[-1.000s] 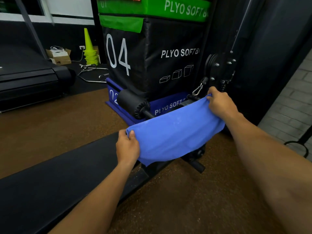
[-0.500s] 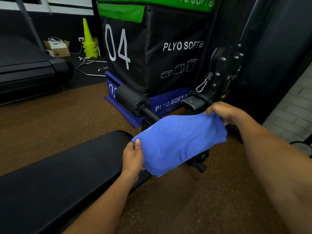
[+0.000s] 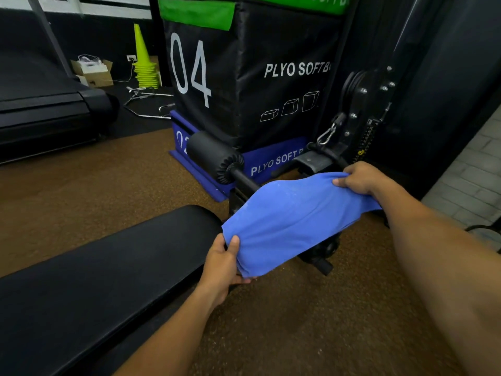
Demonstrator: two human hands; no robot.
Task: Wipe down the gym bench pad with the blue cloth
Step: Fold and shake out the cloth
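Lowered blue cloth (image 3: 292,221) hiding bench frame (image 3: 324,252)

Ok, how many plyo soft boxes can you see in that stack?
3: green box on top, black "04" box beneath, blue box on the floor. More may sit above frame.

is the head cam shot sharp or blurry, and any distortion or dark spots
Head view: mostly sharp, the blue cloth and the lettering on the plyo box read crisply; the right forearm near the lens looks soft and oversized, with wide-angle stretching at the edges; dim lighting, the bench pad is nearly featureless black with faint sheen.
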